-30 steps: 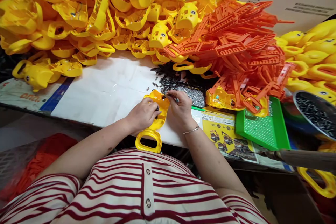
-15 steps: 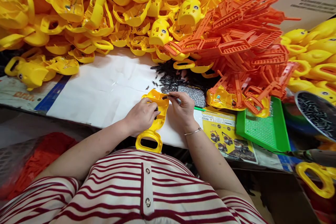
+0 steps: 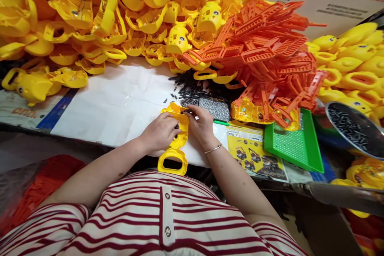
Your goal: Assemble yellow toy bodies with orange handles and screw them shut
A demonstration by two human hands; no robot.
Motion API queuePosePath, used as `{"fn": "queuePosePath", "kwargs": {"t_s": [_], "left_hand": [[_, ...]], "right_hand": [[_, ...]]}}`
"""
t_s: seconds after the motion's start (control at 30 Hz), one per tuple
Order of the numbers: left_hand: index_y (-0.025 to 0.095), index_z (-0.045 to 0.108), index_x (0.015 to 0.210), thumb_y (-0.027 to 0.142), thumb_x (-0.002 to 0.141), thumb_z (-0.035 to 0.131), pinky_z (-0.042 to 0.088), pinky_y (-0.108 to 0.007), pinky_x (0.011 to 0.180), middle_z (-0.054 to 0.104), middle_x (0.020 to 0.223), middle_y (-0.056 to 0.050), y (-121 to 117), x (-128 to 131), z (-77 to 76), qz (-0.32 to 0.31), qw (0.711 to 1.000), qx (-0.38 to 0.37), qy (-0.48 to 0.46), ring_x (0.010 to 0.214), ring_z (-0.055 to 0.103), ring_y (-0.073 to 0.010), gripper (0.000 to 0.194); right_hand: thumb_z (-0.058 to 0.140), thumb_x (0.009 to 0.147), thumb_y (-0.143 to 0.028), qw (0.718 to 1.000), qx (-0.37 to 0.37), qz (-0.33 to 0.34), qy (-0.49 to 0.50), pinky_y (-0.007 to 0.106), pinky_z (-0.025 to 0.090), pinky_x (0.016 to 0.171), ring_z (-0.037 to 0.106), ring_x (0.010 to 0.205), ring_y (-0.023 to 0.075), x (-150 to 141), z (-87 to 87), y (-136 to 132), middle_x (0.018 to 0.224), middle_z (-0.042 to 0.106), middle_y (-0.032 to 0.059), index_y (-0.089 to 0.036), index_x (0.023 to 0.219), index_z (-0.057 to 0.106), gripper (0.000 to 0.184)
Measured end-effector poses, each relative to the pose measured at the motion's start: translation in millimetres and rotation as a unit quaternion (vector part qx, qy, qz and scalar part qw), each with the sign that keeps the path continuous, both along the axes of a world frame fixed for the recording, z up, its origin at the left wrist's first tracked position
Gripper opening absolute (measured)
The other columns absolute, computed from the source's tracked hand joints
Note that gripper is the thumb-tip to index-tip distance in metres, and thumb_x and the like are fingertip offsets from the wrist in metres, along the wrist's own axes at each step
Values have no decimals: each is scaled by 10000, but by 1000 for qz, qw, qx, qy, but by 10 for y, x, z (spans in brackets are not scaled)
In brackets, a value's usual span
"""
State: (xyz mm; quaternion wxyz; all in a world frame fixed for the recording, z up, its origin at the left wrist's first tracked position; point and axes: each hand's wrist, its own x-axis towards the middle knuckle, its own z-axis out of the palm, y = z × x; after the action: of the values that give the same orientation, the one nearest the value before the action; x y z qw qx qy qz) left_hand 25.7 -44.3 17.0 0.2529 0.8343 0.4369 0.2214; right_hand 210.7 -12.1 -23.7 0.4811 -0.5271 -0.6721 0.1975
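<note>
A yellow plastic toy shell (image 3: 181,140) with a loop handle lies hollow side up at the table's front edge, its handle towards my body. My left hand (image 3: 160,132) is closed on the shell's left side, fingers curled over into the hollow. Something dark shows by its fingertips, too small to make out. At the shell's far right corner, my right hand (image 3: 201,125) pinches a small black part (image 3: 186,111), partly hidden by the fingers. Just beyond lie a heap of small black pins (image 3: 190,95) and a tray of tiny silvery screws (image 3: 214,110).
Yellow shells (image 3: 81,12) are heaped along the back and left. Orange plastic parts (image 3: 270,48) pile up at the right back. A green tray (image 3: 309,144), a printed yellow sheet (image 3: 255,154) and a bowl of black pieces (image 3: 349,128) stand to the right. White paper (image 3: 105,100) covers the table.
The view has shifted slightly, so the right-hand things appear further left. Both hands keep their hold at the shell; the right fingers stay at its far corner.
</note>
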Motion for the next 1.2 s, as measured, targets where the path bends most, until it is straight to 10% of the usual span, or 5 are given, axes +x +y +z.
{"fn": "queuePosePath", "kwargs": {"t_s": [0.17,0.3,0.77,1.2], "left_hand": [[203,695,853,319,859,626,446,-411,992,730,1020,-81,149,-90,140,142,975,31,-167,1026,631,-238,135],[206,731,793,296,807,690,437,-410,970,732,998,-60,375,-113,202,220,965,84,-118,1000,628,-245,101],[243,765,892,246,888,583,216,-594,1158,702,1174,-64,418,-69,240,158,969,113,154,1126,584,-282,182],[174,720,1029,191,904,522,529,-330,914,705,1207,-84,491,-108,47,138,985,45,96,1079,674,-228,235]], "right_hand": [[519,922,-370,995,43,26,-84,401,496,760,628,767,227,-34,36,-32,939,774,74,-260,1007,718,243],[494,945,-364,991,61,22,-118,401,494,780,639,782,227,-79,26,-12,960,773,77,-252,1021,708,253],[417,995,-270,965,138,33,-219,372,495,757,664,792,206,-152,21,-20,973,768,107,-170,1080,660,277],[504,954,-274,989,14,12,-143,346,444,780,603,815,207,-277,150,82,874,725,66,-199,894,684,203]]}}
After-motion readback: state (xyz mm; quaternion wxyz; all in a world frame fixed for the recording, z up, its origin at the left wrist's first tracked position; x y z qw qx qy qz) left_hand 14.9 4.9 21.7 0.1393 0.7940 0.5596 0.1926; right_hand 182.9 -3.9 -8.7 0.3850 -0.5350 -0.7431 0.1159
